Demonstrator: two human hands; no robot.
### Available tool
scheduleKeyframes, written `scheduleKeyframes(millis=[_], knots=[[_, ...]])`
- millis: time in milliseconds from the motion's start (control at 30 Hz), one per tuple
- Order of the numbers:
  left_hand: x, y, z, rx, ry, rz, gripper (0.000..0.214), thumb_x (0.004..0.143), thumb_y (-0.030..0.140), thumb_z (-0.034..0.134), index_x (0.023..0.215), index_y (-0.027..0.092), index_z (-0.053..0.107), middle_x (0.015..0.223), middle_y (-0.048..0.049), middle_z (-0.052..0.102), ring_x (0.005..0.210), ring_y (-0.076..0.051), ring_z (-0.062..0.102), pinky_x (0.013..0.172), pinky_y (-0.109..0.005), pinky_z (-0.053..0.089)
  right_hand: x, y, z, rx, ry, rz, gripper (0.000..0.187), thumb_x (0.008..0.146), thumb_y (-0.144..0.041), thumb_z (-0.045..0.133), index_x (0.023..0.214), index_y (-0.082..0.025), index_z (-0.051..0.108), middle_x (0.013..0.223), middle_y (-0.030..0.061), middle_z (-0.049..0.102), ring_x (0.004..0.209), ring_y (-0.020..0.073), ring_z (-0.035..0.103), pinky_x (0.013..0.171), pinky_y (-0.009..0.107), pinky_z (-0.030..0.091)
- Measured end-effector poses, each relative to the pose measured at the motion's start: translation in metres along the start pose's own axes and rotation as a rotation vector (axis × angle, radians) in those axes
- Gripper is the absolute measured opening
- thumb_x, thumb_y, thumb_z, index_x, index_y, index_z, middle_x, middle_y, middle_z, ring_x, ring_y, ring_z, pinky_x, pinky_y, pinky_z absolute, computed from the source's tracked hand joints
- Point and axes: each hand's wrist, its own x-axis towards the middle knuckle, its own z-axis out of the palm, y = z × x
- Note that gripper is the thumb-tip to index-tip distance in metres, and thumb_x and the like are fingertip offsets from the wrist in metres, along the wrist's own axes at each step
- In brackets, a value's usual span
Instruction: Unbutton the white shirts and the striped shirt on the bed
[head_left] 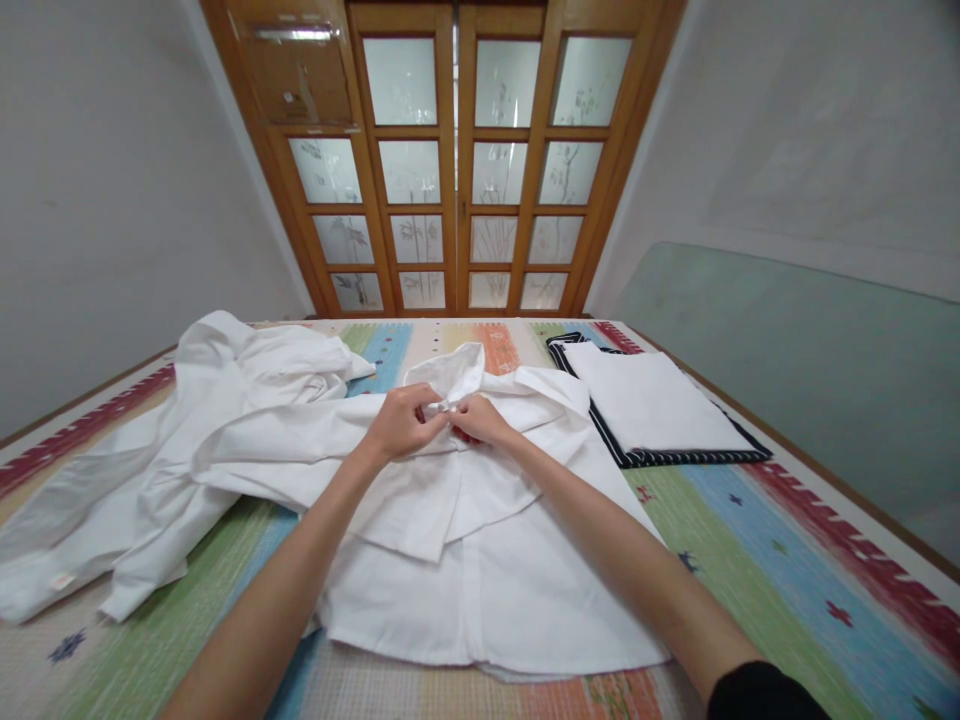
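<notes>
We count one white shirt (495,585), which lies in the middle upon one striped cover (720,520); its collar (459,368) points to twelve o'clock and its hem to six; two hands are on it, the left hand (409,418) and the right hand (480,418), both with fingers closed, pinching the cloth just below the collar; the exact bit between the fingertips we cannot tell. One long sleeve (277,450) stretches to nine o'clock, where we see one heap of white cloth (150,490); if it is one garment or more, we cannot tell; at two o'clock are two folded pieces, one white piece (652,400) upon one black piece (637,460); at twelve, beyond the cover, we find wooden doors (456,210) with four columns of panes.
</notes>
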Motion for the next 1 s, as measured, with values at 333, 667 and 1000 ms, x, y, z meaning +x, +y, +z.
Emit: scheduleKeyframes(millis=[333,667,1000], knots=[[-0.003,0.002,0.001,0.684,0.024,-0.119,0.027,0.077,0.013,0.056,0.101,0.012,0.068,0.11,-0.0187,0.064,0.111,-0.039,0.051,0.091,-0.054,0.038,0.004,0.004,-0.003,0.322,-0.016,0.107,0.029,0.078,-0.018,0.044,0.052,-0.016,0.055,0.04,-0.002,0.055,0.028,0.0062,0.042,0.027,0.016,0.024],[-0.02,-0.028,0.064,0.114,-0.164,-0.135,0.019,0.089,0.026,0.049,0.088,0.015,0.065,0.088,-0.011,0.068,0.086,-0.024,0.062,0.081,-0.036,0.048,-0.001,0.011,-0.003,0.341,-0.038,0.033,0.026,0.07,-0.016,0.047,0.045,-0.017,0.052,0.036,-0.0023,0.053,0.026,0.0055,0.035,0.028,0.016,0.024],[-0.028,-0.041,0.064,-0.015,-0.116,-0.189,0.021,0.088,0.033,0.051,0.081,0.018,0.064,0.08,-0.0056,0.069,0.076,-0.019,0.063,0.073,-0.03,0.048,-0.006,0.013,-0.005,0.227,-0.031,-0.096,0.021,0.069,-0.016,0.055,0.048,-0.016,0.057,0.038,-0.0044,0.052,0.033,0.0058,0.041,0.036,0.017,0.03]])
